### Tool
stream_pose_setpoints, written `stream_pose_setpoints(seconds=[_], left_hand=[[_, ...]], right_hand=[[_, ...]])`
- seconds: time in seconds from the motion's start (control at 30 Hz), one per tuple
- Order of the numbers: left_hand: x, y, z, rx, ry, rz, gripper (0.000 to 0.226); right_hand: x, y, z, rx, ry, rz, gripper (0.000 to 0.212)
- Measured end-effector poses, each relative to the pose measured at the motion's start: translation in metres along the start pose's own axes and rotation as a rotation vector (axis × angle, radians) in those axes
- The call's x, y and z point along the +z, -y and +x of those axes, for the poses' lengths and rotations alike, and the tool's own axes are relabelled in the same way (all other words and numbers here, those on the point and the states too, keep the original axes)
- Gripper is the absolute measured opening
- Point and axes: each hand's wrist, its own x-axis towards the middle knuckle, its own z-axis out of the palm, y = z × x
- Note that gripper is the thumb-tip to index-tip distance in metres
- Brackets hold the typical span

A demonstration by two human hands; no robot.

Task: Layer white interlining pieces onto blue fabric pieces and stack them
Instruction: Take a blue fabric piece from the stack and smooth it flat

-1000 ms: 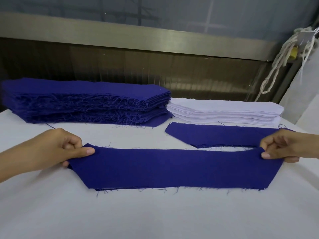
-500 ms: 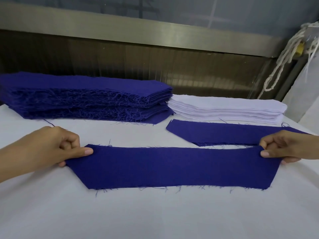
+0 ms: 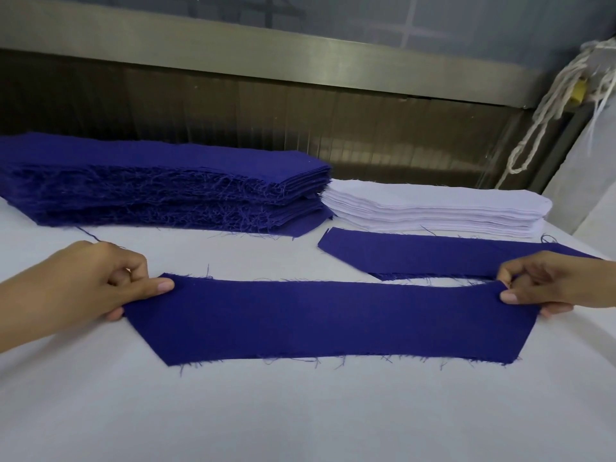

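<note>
Left grip [image 3: 96, 281] & right grip [image 3: 546, 281] each pinch one end of the blue piece [image 3: 320, 321], flat on the desk [image 3: 300, 411] (edges frayed). Behind: blue stack [image 3: 160, 181] at left, white interlining stack [image 3: 433, 208] at right, w/ a second blue piece [image 3: 416, 255] just before it.

Your left hand [image 3: 96, 281] and right hand [image 3: 546, 283] are each pinching an end of a blue fabric piece [image 3: 320, 321], which is lying stretched across the white counter [image 3: 300, 411]. Behind it, a second blue piece [image 3: 430, 255] is lying before the white interlining stack [image 3: 436, 206], which is sitting just beside the blue stack [image 3: 160, 181].
</note>
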Motion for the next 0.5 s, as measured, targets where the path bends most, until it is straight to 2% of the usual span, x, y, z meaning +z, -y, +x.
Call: stream_pose_setpoints(seconds=[0.17,0.27,0.4,0.5], left_hand=[[0.002,0.007,0.002,0.017,-0.023,0.061,0.045],[0.001,0.013,0.005,0.024,-0.117,0.112,0.059],[-0.001,0.021,0.005,0.110,-0.276,0.206,0.050],[-0.003,0.020,0.006,0.137,-0.351,0.189,0.044]], right_hand=[[0.003,0.002,-0.002,0.049,-0.055,-0.059,0.040],[0.005,0.007,-0.007,0.108,-0.147,-0.160,0.049],[0.004,0.009,-0.013,0.154,-0.247,-0.191,0.061],[0.006,0.018,-0.018,0.169,-0.274,-0.148,0.069]])
